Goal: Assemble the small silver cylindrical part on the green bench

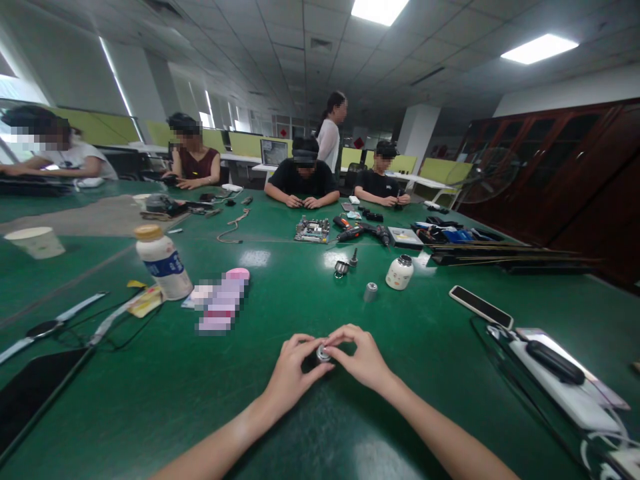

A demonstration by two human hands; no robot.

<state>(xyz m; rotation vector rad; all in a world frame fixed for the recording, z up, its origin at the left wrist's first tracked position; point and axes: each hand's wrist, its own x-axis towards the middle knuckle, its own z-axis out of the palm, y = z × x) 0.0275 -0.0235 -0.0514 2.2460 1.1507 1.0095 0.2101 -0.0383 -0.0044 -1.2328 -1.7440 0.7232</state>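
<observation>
Both hands meet over the green table (220, 407) around a small round silver metal part (323, 354). My left hand (296, 367) curls round it from the left, thumb and fingers closed on its sides. My right hand (361, 357) pinches at its top edge with thumb and fingertips. The fingers cover much of the part, so its exact kind is hidden. Beyond the hands stands a silver metal cylinder (370, 292). Farther off lie a small dark metal fitting (341, 269) and a pointed metal piece (354, 257).
A white round bottle (399, 273) and a phone (481, 307) are to the right, with a power strip (565, 383) and cables. Leftward are a milk bottle (163, 263), a watch (45, 328) and a dark tablet (37, 400). A circuit board (313, 229) and power drills (363, 231) lie ahead; several people sit beyond.
</observation>
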